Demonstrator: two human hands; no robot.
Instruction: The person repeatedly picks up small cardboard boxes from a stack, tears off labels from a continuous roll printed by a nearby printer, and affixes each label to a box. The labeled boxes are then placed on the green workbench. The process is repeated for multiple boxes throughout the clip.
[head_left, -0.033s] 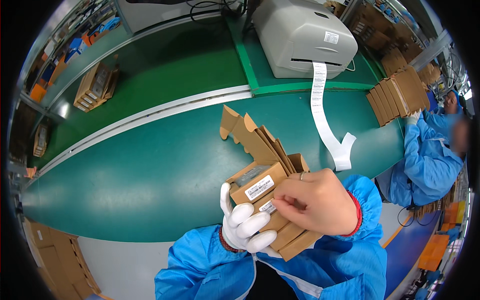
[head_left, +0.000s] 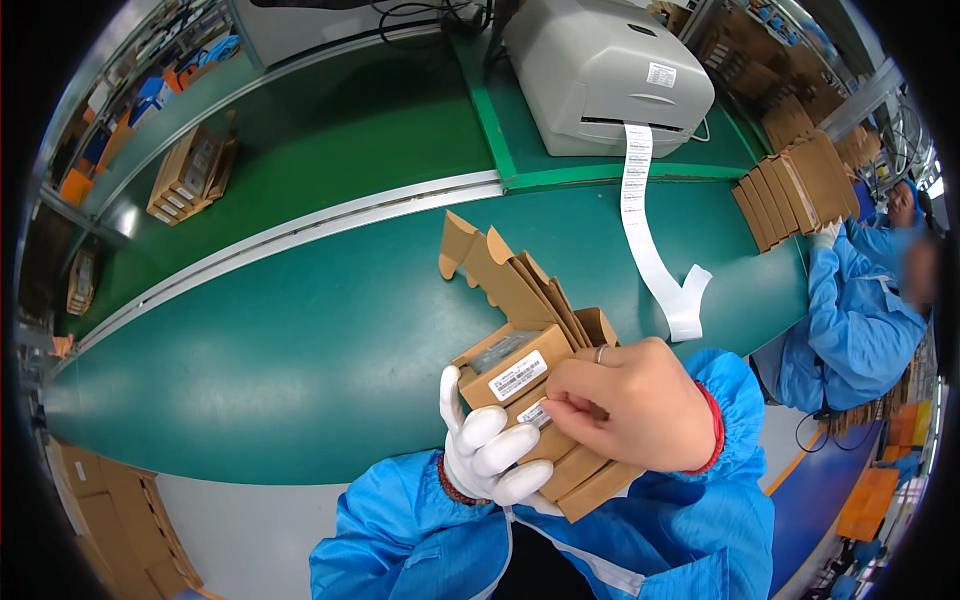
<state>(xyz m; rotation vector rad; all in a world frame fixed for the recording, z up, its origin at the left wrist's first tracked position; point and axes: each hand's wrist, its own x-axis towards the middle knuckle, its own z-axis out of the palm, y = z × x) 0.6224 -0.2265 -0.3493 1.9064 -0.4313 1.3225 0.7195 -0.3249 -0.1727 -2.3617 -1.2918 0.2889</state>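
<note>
The left hand [head_left: 492, 455], in a white glove, is clamped around the near left side of a row of small brown boxes [head_left: 578, 465], which sit in front of the person's body at the near edge of the green table [head_left: 300, 350]. The right hand [head_left: 645, 400], bare and wearing a ring [head_left: 601, 353], reaches over the row from the other side; its thumb and forefinger come together at the edge of a white label [head_left: 535, 413] on the second box — whether they pinch it or only press on it, I cannot tell. The farthest box wears a larger white label [head_left: 518, 375], set flat on its face, and something grey [head_left: 500, 350] shows in its top. Beyond the row, cardboard flaps [head_left: 505, 275] stand up, tilted to the left. A grey printer [head_left: 610, 80] sits farther back, and a paper strip [head_left: 640, 225] hangs from its slot down onto the table. To the right, a co-worker [head_left: 850, 310] in blue has a gloved hand [head_left: 826, 236] at another row of boxes [head_left: 790, 195]. More boxes [head_left: 185, 175] stand on the dark green surface at the far left.
</note>
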